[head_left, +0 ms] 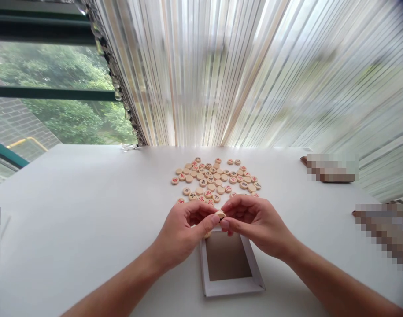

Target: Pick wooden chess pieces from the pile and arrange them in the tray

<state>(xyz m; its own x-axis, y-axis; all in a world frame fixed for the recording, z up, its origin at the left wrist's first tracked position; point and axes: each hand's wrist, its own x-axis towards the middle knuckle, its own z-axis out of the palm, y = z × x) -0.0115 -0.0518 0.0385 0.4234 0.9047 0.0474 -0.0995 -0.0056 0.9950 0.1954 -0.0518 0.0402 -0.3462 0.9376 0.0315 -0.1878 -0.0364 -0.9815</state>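
The left hand [181,230] and right hand [261,224] pinch one xiangqi piece [221,215], which could drop if either grip gets loose.

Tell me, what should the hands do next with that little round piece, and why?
Perhaps lower the round piece into the shallow box. The left hand and right hand pinch it near the box's far end, another piece seems to sit at the far left corner, and much of the brown bottom shows, so it would likely fit.
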